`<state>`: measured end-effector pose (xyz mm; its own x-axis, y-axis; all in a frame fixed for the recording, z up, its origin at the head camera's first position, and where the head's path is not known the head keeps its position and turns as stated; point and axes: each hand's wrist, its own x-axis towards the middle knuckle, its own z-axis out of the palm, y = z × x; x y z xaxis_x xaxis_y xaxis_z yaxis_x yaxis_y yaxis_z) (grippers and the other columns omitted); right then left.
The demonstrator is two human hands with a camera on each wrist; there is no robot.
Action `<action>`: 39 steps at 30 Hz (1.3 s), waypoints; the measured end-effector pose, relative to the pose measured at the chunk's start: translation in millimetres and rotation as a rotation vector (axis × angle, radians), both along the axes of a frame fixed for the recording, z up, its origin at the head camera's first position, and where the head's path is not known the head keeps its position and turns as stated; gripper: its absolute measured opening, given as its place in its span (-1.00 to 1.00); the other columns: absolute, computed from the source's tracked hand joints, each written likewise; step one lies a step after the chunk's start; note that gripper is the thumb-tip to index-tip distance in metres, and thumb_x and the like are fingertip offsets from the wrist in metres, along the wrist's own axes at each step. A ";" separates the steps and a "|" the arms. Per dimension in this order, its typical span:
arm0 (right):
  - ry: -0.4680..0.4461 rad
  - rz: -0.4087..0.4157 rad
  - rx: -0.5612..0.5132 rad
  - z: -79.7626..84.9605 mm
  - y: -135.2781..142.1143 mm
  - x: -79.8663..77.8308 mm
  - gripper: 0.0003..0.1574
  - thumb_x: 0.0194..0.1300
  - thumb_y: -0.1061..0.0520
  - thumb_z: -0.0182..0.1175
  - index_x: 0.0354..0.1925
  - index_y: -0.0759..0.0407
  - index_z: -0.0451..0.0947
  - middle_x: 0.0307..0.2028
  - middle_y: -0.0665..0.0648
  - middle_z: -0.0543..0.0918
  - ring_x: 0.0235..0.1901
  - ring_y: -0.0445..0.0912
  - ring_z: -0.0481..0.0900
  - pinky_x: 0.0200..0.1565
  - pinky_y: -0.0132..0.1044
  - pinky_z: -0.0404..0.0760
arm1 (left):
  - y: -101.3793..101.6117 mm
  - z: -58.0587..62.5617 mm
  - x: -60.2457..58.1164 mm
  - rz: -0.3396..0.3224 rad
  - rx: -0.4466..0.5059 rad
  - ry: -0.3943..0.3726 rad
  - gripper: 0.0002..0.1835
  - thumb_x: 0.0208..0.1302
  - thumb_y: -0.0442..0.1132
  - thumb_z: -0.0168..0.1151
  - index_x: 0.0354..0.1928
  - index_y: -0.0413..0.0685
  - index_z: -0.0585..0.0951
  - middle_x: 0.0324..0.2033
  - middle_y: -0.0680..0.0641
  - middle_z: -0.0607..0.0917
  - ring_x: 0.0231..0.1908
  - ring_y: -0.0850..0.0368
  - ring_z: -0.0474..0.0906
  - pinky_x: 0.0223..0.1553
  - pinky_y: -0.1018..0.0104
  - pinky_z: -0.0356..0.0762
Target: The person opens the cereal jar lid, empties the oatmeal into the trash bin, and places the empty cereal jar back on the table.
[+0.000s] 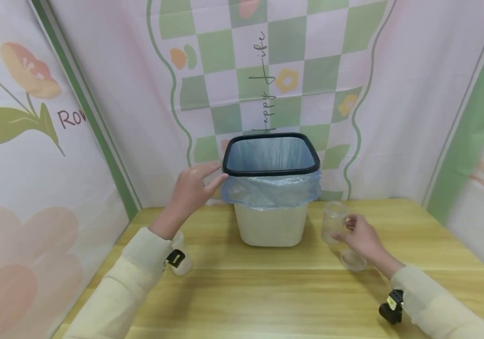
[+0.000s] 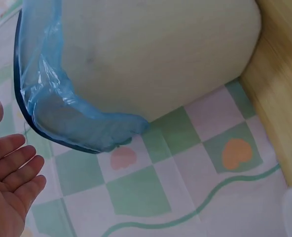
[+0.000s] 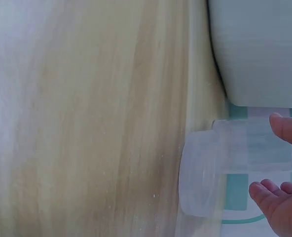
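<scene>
A cream trash bin (image 1: 272, 228) stands on the table, lined with a translucent blue bag (image 1: 273, 192) folded over its outside. A black ring (image 1: 272, 173) runs around its mouth. Right beside the ring's left side is my left hand (image 1: 192, 188), its fingers extended and holding nothing. To the right of the bin stands a clear plastic jar (image 1: 333, 214), upright. My right hand (image 1: 360, 235) is at that jar, thumb and fingers spread on either side of it; the right wrist view shows a gap between the fingers and the jar. A clear round lid (image 1: 353, 260) lies in front of the jar.
Another clear container (image 1: 183, 266) stands at the left, partly hidden behind my left wrist. The wooden table (image 1: 267, 301) ends at a patterned cloth backdrop (image 1: 242, 84) close behind the bin, with more cloth at both sides.
</scene>
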<state>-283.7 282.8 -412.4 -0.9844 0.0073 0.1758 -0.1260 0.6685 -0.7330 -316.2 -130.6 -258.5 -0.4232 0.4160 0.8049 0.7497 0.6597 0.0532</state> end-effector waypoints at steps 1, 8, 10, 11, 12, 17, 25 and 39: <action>-0.003 0.001 -0.005 0.6 0.4 1.2 0.09 0.27 0.01 0.33 0.27 0.74 -0.05 0.13 0.73 0.26 0.12 0.53 0.30 0.12 0.27 0.38 | -3.0 -1.6 1.8 -0.002 0.002 -0.009 -0.63 0.23 -0.17 0.37 -0.02 -0.27 0.68 -0.07 -0.21 0.70 -0.12 -0.10 0.67 -0.03 0.04 0.58; -0.022 0.013 -0.043 5.8 1.4 10.5 0.10 0.28 0.00 0.32 0.29 0.73 -0.07 0.15 0.70 0.26 0.14 0.52 0.28 0.14 0.25 0.36 | -23.6 -15.1 14.8 0.026 0.010 -0.073 -0.60 0.23 -0.19 0.37 0.03 -0.30 0.65 -0.03 -0.25 0.67 -0.07 -0.16 0.64 -0.01 0.01 0.56; -0.022 0.015 -0.044 7.5 1.9 13.2 0.11 0.28 -0.01 0.32 0.29 0.74 -0.07 0.14 0.70 0.26 0.14 0.53 0.29 0.14 0.25 0.37 | -29.2 -19.0 16.8 0.033 0.020 -0.079 -0.58 0.21 -0.19 0.39 0.04 -0.31 0.64 -0.04 -0.25 0.68 -0.05 -0.16 0.63 0.01 0.01 0.56; -0.022 0.016 -0.044 8.0 2.3 14.3 0.11 0.28 -0.01 0.32 0.29 0.74 -0.07 0.14 0.70 0.26 0.13 0.52 0.29 0.14 0.26 0.37 | -32.2 -21.2 17.8 0.040 0.025 -0.076 -0.57 0.20 -0.19 0.40 0.05 -0.30 0.64 -0.04 -0.25 0.68 -0.05 -0.16 0.64 0.00 0.00 0.56; -0.019 0.016 -0.041 8.3 2.8 15.4 0.11 0.28 -0.01 0.32 0.29 0.74 -0.07 0.14 0.70 0.27 0.12 0.52 0.30 0.13 0.26 0.37 | -35.0 -23.3 18.8 0.043 0.028 -0.072 -0.56 0.18 -0.19 0.41 0.05 -0.30 0.64 -0.04 -0.25 0.68 -0.06 -0.16 0.64 -0.01 0.00 0.57; -0.005 0.018 -0.040 7.9 2.3 21.9 0.06 0.28 0.02 0.32 0.27 0.74 -0.02 0.10 0.69 0.31 0.08 0.50 0.36 0.10 0.27 0.40 | -49.6 -34.2 26.2 0.067 0.044 -0.066 -0.55 0.14 -0.22 0.44 0.04 -0.31 0.64 -0.04 -0.26 0.67 -0.06 -0.20 0.63 -0.03 -0.05 0.56; 0.010 0.027 -0.064 4.9 -3.0 35.5 0.01 0.23 0.04 0.36 0.24 0.70 0.06 0.07 0.65 0.38 0.05 0.46 0.41 0.08 0.23 0.44 | -70.3 -46.7 44.3 0.194 0.079 -0.299 -0.39 0.25 -0.09 0.35 0.20 -0.38 0.49 0.13 -0.34 0.55 0.13 -0.29 0.48 0.14 -0.11 0.42; 0.025 0.114 -0.154 1.4 -31.7 58.7 -0.05 0.18 0.11 0.40 0.23 0.65 0.13 0.06 0.54 0.44 0.08 0.36 0.46 0.10 -0.01 0.49 | -109.3 -88.3 61.4 0.337 0.165 -0.521 -0.23 0.29 0.11 0.26 0.31 -0.36 0.37 0.21 -0.40 0.45 0.20 -0.38 0.36 0.19 -0.24 0.29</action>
<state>-224.9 251.1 -411.1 -0.9757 -0.0750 0.2060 -0.2140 0.5289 -0.8213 -254.8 -239.9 -346.8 -0.8620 0.0804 0.5004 0.3513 0.8064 0.4757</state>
